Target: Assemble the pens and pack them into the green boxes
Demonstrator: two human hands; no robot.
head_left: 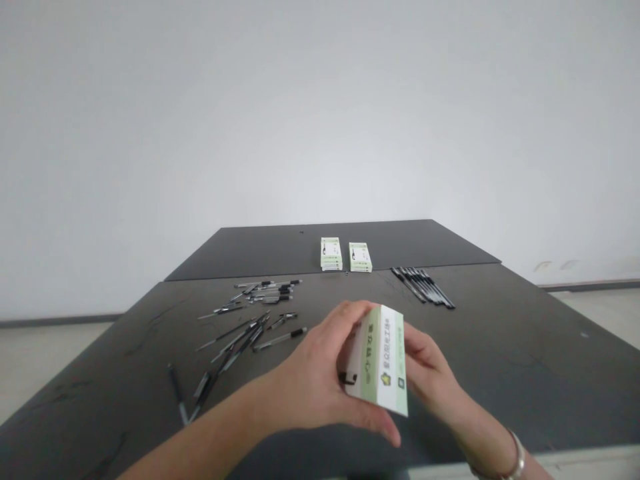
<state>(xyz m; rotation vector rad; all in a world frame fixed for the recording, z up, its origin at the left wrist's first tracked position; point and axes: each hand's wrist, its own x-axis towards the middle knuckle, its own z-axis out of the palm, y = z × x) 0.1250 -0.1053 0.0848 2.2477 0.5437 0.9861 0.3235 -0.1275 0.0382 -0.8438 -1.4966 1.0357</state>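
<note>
A small white and green cardboard box (393,360) with printed lettering is held up above the near part of the table. My left hand (317,377) is wrapped round its left side, fingers over the top and thumb below. At the box's right side is my right hand (433,373), its fingers bent against the box and partly hidden behind it. The box's far end and its inside are out of sight. Just beyond my left hand, loose black and clear pens (245,340) lie scattered on the table.
On the dark table (500,347), two stacks of similar boxes, a left stack (331,250) and a right stack (360,255), stand farther back. A neat row of pens (424,287) lies to the right. More pens (270,290) lie left of centre. A white wall (320,120) rises behind.
</note>
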